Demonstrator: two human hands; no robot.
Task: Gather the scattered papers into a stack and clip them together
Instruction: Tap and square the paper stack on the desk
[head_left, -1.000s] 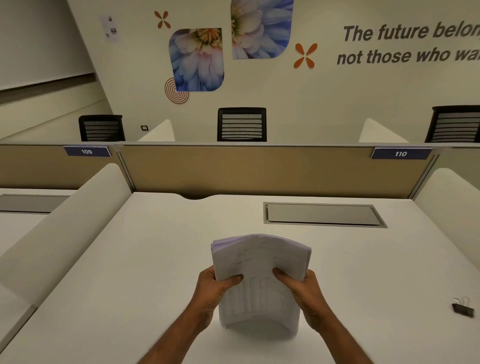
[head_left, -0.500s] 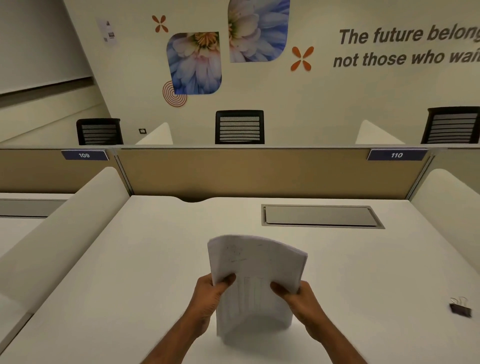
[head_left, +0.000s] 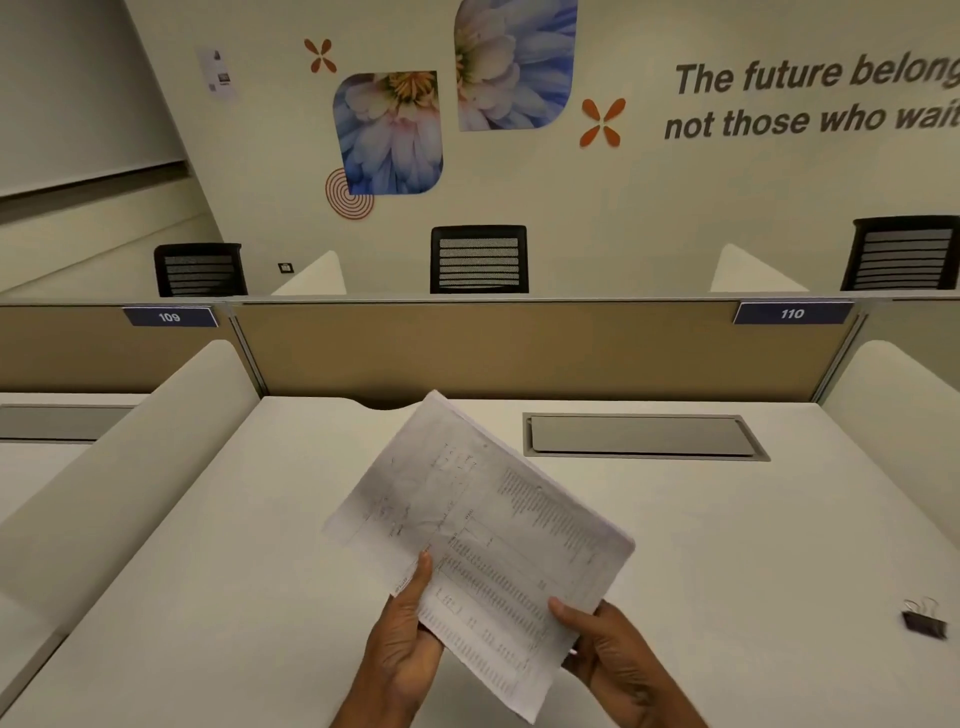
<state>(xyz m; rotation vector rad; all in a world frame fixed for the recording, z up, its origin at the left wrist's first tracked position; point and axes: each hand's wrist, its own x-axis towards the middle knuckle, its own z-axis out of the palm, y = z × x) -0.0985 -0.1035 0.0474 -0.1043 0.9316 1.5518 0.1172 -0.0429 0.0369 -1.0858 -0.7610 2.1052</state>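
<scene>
Left hand (head_left: 402, 639) pinches the near-left edge of the paper stack (head_left: 483, 530), thumb on top, fingers under. Right hand (head_left: 613, 654) pinches the near-right edge the same way. Both hands are occupied.

Stack position: over the middle of the counter (head_left: 208, 597), turned on a diagonal, one corner pointing away toward the partition. It looks lifted clear of the surface, though the view is too soft at the near edge to be sure.

Handling, my read:
- Light and floppy. An unsupported far end will sag.
- Sheets slide on each other, so any loose grip lets them fan out.
- Edges look roughly flush.
- Best hold is a firm pinch right beside the spot where the clip goes, with the rest resting flat on the counter.

Binder clip (head_left: 924, 621): small, black, wire handles, lying at the far right of the counter, well apart from the stack. The spring is probably stiff, so it needs one whole hand to squeeze. The other hand would then have to control the stack alone.

Containers: only a grey flap (head_left: 641, 436) recessed in the counter beyond the stack. It is closed, so its contents are not visible.
</scene>
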